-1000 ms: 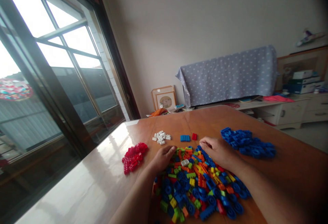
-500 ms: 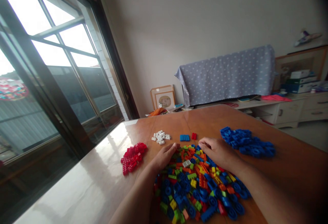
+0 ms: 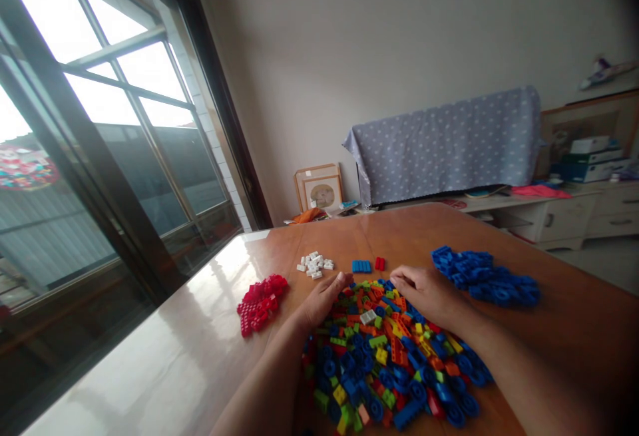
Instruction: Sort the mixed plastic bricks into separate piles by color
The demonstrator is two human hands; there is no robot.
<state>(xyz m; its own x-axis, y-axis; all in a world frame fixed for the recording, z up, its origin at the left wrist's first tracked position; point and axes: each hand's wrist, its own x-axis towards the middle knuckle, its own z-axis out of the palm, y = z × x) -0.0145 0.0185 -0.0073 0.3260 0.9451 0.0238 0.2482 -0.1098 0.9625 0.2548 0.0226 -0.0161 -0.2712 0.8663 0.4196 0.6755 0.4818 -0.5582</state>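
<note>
since the earlier frame, the left hand [image 3: 322,301] is reaching slightly farther forward along the mixed pile [image 3: 399,353], and one white brick [image 3: 368,317] inside it is lying somewhat more to the right. the right hand [image 3: 426,293] is keeping almost the same position at the far right side of the pile, its fingers curling inward; whether it is closing on some brick, i cannot tell. the left hand is lying along the far left side, thumb on top, and its fingers are mostly hiding, so its grip i cannot tell either.

by my judgement, the work is standing only partly done. red bricks [image 3: 261,305] are lying together left of the pile, while white pieces [image 3: 315,264], a lighter blue row [image 3: 361,266] and a few small red pieces [image 3: 380,263] are sitting beyond its far end, and a blue heap [image 3: 486,278] is lying to its right. many orange, green, yellow and blue bricks are remaining mixed in the pile.

no visible container is holding bricks; they are lying directly on the table [image 3: 164,369]. well beyond the pile, to the right, some boxes [image 3: 589,170] are standing, their contents not showing.
</note>
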